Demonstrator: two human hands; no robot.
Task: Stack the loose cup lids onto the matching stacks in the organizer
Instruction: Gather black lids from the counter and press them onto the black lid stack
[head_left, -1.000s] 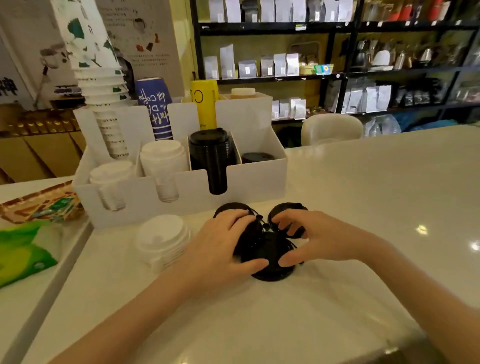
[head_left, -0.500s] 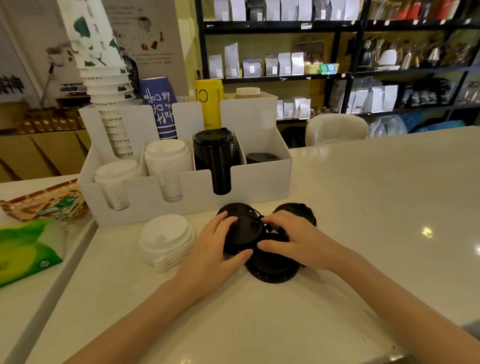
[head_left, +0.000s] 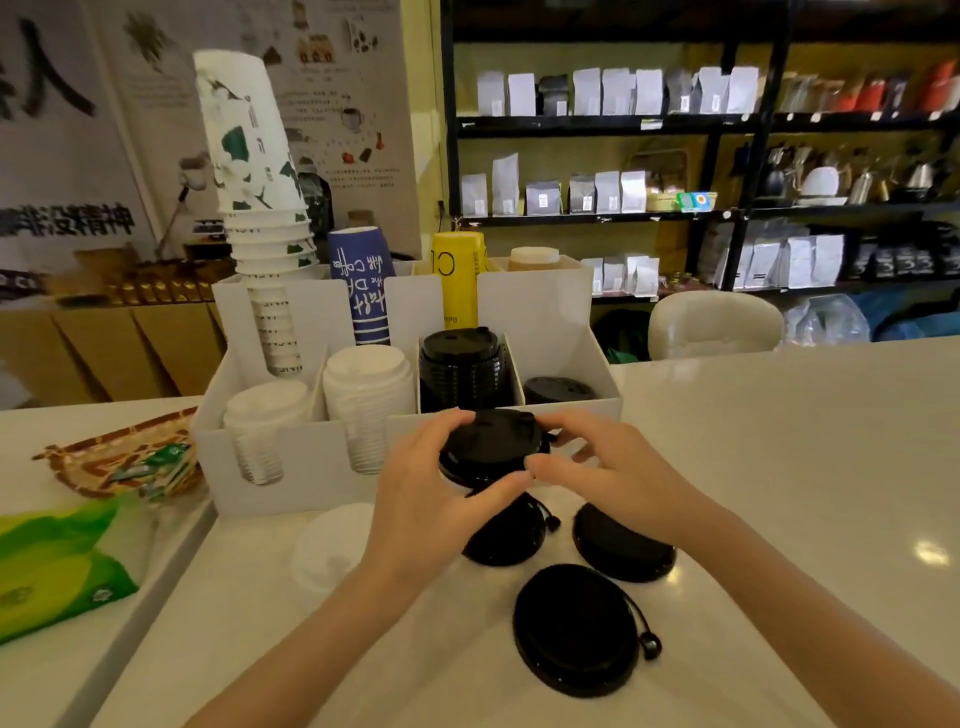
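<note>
Head view: I judge the black lid (head_left: 491, 441) must stay level and centred over the tall black stack (head_left: 462, 364) in the organizer (head_left: 306, 467) at the counter's far edge. My left hand (head_left: 421, 499) and right hand (head_left: 608, 478) both pinch its rim, fingers half-curled; three loose black lids (head_left: 574, 626) lie nearer me.

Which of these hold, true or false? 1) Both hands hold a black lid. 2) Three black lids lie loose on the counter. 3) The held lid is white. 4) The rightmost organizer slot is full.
1) True: left hand and right hand hold a black lid.
2) True: three loose black lids lie on the counter.
3) False: it is black.
4) False: the organizer holds only a low black stack there.
</note>
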